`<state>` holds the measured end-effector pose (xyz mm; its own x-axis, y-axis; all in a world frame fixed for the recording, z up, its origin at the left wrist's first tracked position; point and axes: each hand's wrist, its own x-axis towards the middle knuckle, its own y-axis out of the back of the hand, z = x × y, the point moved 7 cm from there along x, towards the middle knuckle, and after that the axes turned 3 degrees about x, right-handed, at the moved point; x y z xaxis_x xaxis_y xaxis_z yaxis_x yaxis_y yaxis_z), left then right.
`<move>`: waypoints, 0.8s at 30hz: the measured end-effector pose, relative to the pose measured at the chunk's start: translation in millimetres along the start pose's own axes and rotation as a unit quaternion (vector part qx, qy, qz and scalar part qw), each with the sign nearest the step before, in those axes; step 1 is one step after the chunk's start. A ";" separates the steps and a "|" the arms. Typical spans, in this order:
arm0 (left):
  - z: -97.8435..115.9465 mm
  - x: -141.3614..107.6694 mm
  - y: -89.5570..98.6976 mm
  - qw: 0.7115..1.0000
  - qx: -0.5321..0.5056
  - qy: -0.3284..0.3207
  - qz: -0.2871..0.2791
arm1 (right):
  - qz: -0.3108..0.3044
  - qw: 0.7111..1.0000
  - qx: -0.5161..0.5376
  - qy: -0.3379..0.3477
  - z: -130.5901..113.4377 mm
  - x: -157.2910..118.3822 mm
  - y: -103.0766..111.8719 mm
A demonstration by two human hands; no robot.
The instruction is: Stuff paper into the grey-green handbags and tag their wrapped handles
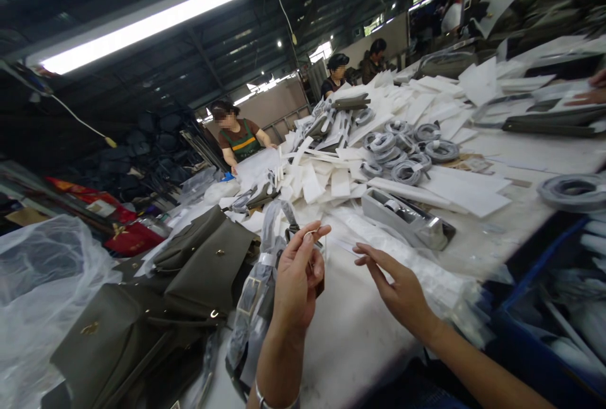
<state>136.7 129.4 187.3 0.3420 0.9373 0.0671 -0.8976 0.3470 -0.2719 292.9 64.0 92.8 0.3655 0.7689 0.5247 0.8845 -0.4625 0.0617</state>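
Note:
My left hand [298,270] is raised over the near part of the table, thumb and fingers pinched on a thin light cord [311,232] that loops over the fingertips. Something dark shows behind its lower fingers, too hidden to name. To its right, my right hand [400,292] has its fingers stretched forward, the tips together at the end of a thin white strip [344,246]. Just left of my left wrist lies a plastic-wrapped strap with a buckle [250,295]. Dark olive handbags [203,264] with gold-coloured fittings lie farther left.
White sheets [322,178] and wrapped coiled straps [392,150] heap the table [350,339]. A grey wrapped piece [404,216] lies beyond my right hand. Clear plastic [42,289] bulges at left; a blue-edged bin [544,264] stands right. Co-workers [241,134] are across the table.

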 end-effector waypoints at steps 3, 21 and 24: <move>-0.8 0.9 0.6 1.000 -0.002 0.001 -0.001 | -0.054 0.989 0.101 -0.090 -2.6 2.1 -11.8; 7.3 -11.8 2.0 1.000 0.006 -0.019 -0.003 | -0.221 0.915 0.280 -0.188 -37.8 -5.5 -69.3; 16.1 -17.0 17.8 0.999 0.017 -0.040 0.024 | -0.231 0.915 0.258 -0.206 -30.8 -11.2 -68.1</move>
<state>110.4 120.1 196.8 0.2763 0.9521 0.1313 -0.9221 0.3011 -0.2430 219.7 73.3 108.8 -0.0977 0.9803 0.1718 0.9526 0.1421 -0.2691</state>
